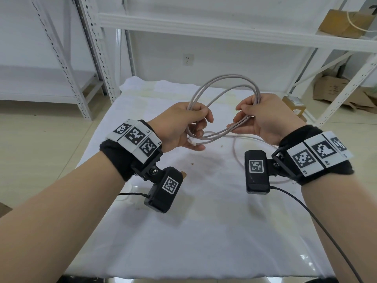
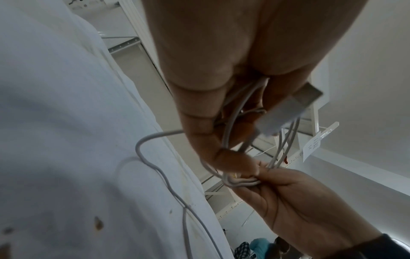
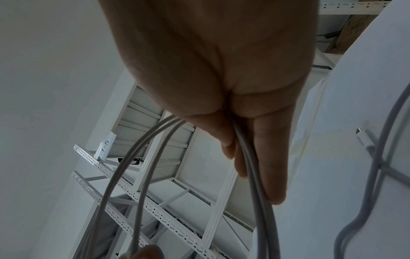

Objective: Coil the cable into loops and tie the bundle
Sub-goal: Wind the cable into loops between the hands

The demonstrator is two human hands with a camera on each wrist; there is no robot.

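Note:
A pale grey cable [image 1: 222, 82] is coiled into several loops held above the white cloth [image 1: 183, 221]. My left hand [image 1: 191, 123] grips the left side of the coil, fingers curled round the strands. In the left wrist view a white USB plug [image 2: 295, 105] sticks out beside those fingers. My right hand [image 1: 255, 115] grips the right side of the loops [image 3: 255, 175], thumb over the strands. A loose tail of cable [image 1: 238, 148] trails down onto the cloth under the right wrist. Its other plug [image 3: 363, 138] lies on the cloth.
White metal shelving [image 1: 224, 27] stands behind the cloth-covered table. Cardboard boxes [image 1: 334, 88] sit on the floor at the right and another box [image 1: 346, 23] on the shelf. Brown stains [image 1: 204, 166] mark the cloth's middle. A wall socket [image 1: 188, 59] is at the back.

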